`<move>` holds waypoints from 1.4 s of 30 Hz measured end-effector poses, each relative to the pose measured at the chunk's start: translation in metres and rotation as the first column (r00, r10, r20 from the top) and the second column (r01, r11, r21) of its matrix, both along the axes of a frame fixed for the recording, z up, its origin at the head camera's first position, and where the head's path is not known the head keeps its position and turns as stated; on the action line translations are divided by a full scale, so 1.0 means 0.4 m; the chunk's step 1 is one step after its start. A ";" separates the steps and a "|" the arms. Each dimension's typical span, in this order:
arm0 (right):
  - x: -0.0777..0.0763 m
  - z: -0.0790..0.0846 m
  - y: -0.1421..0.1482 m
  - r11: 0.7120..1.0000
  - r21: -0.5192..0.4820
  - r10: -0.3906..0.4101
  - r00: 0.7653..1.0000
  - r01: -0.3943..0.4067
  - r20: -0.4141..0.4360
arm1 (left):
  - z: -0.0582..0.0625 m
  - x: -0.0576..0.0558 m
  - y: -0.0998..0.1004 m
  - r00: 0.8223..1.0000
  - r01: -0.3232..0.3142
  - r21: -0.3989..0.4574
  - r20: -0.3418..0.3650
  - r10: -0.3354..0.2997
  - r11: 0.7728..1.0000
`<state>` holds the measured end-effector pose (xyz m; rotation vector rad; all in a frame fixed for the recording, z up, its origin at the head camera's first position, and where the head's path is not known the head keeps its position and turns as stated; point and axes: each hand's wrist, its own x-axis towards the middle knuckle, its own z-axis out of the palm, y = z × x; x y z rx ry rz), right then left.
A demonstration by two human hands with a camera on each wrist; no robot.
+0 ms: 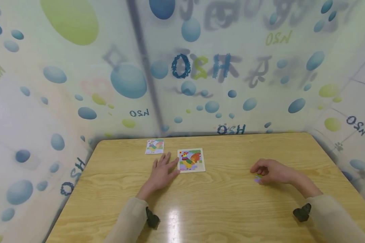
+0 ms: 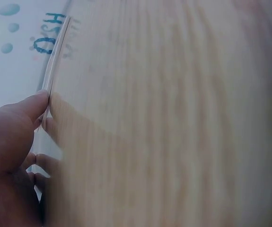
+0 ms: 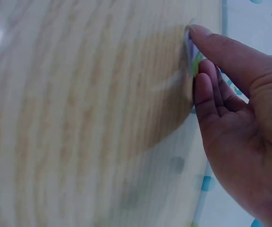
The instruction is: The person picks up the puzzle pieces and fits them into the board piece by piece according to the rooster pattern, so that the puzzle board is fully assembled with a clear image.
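Note:
A small square jigsaw puzzle (image 1: 191, 160) with a colourful rooster in a pale frame lies flat on the wooden table. My left hand (image 1: 162, 173) rests beside it, fingers spread, with thumb and index fingertips at the frame's left edge. In the left wrist view that hand (image 2: 8, 142) touches the thin edge of the frame (image 2: 57, 59). Well to the right, my right hand (image 1: 273, 171) pinches a small purple and green puzzle piece (image 1: 257, 179) close to the tabletop. Its thumb and fingers hold the piece (image 3: 193, 56) on edge in the right wrist view.
A paler square card (image 1: 154, 146) with a similar rooster picture lies behind my left hand. The wooden table (image 1: 225, 202) meets a patterned wall covering (image 1: 246, 84) along its back edge, with more covering at both sides.

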<state>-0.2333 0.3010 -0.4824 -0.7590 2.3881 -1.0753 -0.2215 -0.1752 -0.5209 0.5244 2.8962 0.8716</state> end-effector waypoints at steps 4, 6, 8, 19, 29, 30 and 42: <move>0.007 -0.003 -0.003 0.999 0.017 -0.037 0.998 0.037 -0.043 | 0.005 0.002 0.001 1.000 0.003 -0.006 0.010 -0.003 1.000; 0.012 -0.003 -0.005 0.998 0.030 -0.061 0.996 0.063 -0.066 | 0.008 0.003 0.001 1.000 0.007 -0.003 -0.003 -0.007 1.000; 0.016 -0.001 -0.005 0.994 0.053 -0.090 0.991 0.096 -0.100 | 0.009 0.003 0.002 1.000 0.007 -0.010 -0.010 -0.007 1.000; 0.030 -0.001 0.000 0.954 0.163 -0.220 0.956 0.253 -0.194 | 0.027 0.007 0.007 1.000 0.005 -0.013 -0.007 -0.005 1.000; 0.039 -0.011 -0.002 0.951 0.149 -0.247 0.957 0.270 -0.154 | 0.023 0.009 0.004 1.000 0.007 -0.016 -0.001 -0.007 1.000; 0.039 -0.011 -0.003 0.952 0.146 -0.248 0.958 0.269 -0.144 | 0.024 0.009 0.005 1.000 0.008 -0.011 -0.006 -0.008 1.000; 0.043 -0.014 -0.020 0.980 0.024 -0.194 0.979 0.196 -0.060 | 0.033 0.015 0.009 1.000 -0.001 -0.011 0.009 0.001 1.000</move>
